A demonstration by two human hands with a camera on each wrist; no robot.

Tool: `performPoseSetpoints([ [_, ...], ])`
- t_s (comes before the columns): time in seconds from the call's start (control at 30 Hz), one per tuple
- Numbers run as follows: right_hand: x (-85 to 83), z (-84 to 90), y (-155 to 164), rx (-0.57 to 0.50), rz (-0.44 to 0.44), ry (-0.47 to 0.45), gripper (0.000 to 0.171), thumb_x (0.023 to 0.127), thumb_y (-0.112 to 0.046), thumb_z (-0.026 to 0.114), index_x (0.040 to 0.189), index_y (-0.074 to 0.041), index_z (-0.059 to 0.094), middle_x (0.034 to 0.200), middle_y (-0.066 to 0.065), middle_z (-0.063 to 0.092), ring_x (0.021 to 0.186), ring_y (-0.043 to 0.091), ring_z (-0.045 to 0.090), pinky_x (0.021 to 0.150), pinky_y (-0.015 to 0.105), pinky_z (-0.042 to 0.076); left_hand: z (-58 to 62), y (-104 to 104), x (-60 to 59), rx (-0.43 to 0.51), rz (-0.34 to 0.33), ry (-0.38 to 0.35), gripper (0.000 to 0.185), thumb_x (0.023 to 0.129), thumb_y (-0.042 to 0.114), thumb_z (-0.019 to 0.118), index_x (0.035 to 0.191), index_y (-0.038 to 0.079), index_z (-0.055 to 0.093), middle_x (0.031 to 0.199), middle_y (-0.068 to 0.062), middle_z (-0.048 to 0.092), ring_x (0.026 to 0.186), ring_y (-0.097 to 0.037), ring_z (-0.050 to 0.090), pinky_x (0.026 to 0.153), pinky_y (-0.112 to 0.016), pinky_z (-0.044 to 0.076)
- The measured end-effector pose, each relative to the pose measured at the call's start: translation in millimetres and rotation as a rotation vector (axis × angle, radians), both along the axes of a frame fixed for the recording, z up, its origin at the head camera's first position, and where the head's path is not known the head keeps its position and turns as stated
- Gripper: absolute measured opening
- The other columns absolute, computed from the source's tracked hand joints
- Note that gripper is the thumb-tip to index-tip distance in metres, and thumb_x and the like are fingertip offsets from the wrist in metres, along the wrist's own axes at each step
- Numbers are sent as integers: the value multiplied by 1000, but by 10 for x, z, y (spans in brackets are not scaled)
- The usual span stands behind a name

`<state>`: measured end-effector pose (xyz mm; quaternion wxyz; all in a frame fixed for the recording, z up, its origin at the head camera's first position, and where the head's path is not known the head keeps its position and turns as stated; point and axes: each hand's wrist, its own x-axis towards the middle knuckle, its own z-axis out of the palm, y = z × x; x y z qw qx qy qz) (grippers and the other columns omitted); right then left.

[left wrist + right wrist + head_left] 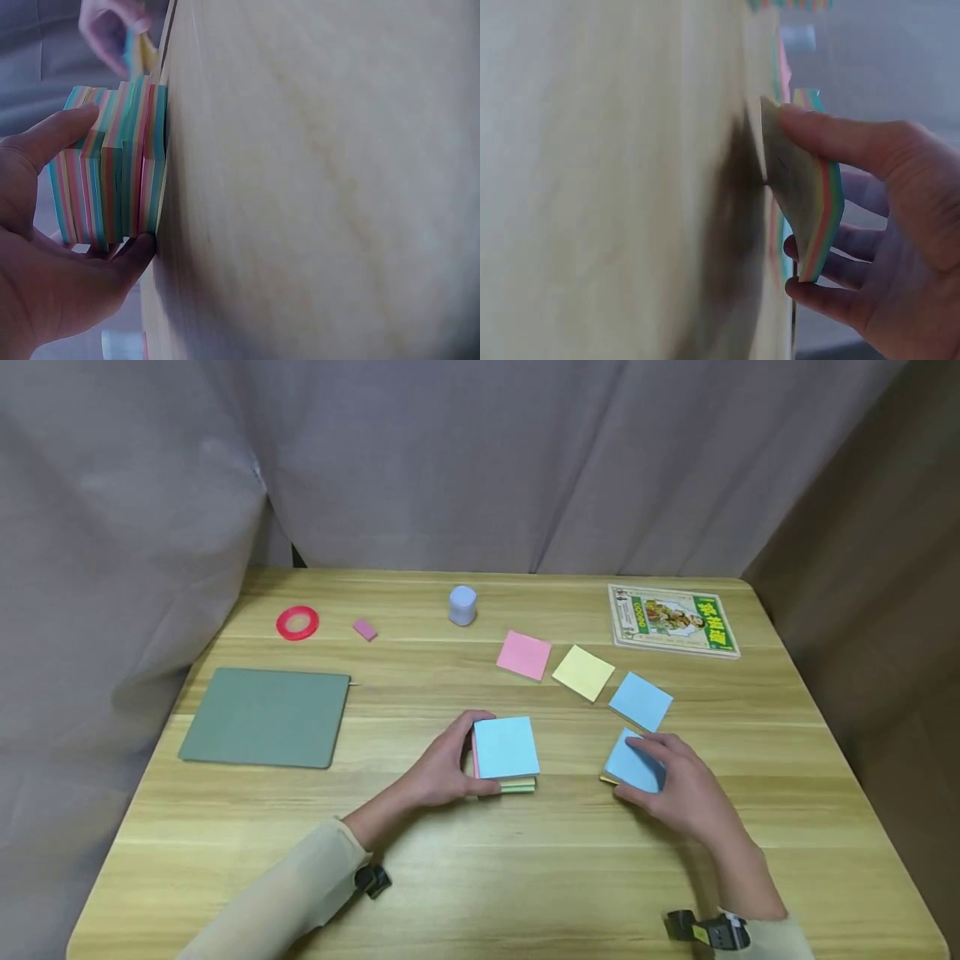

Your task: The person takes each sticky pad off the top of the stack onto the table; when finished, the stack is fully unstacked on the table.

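My left hand (447, 764) grips the sides of a stack of sticky note pads (507, 747), blue on top, standing on the table. In the left wrist view the stack (112, 169) shows several layered pads with striped edges, thumb on one side and fingers on the other. To the right, my right hand (686, 789) holds a blue-topped sticky note pad (632, 763) between thumb and fingers. In the right wrist view this pad (799, 180) is tilted off the tabletop, its pale underside showing. Just beyond lie loose blue (641, 702), yellow (583, 673) and pink (524, 655) pads.
A green notebook (266, 717) lies at the left, with a red tape roll (297, 622) and a small pink block (365, 629) behind it. A whitish cylinder (462, 606) stands at the back. Illustrated booklets (672, 620) lie at the back right. Grey curtains (465, 468) enclose the table.
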<state>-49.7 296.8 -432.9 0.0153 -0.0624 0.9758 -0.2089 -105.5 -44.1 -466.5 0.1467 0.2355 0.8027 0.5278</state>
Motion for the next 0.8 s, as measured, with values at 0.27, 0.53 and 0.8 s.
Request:
performPoseSetpoints([
  [0.27, 78, -119, 269, 8, -79, -16, 74, 75, -38, 85, 132, -1, 56, 132, 26, 47, 118, 47, 44, 88, 63, 40, -3, 2, 5, 17, -3, 2, 88, 67, 12, 91, 139, 15, 41, 130, -1, 51, 118, -17, 48, 107, -39, 34],
  [0.53, 88, -163, 308, 13, -61, -38, 75, 73, -30, 86, 134, -1, 55, 135, 29, 44, 120, 51, 41, 90, 66, 38, 10, -2, 14, 45, -11, -3, 87, 67, 11, 91, 138, 15, 41, 129, -1, 52, 116, -17, 50, 106, -39, 35],
  [0.8, 86, -97, 312, 28, -55, -84, 75, 76, -36, 84, 136, -3, 54, 138, 28, 42, 124, 50, 38, 93, 68, 36, 10, -3, 5, 33, -13, -1, 87, 67, 11, 91, 139, 15, 40, 129, -1, 52, 115, -16, 50, 106, -39, 36],
])
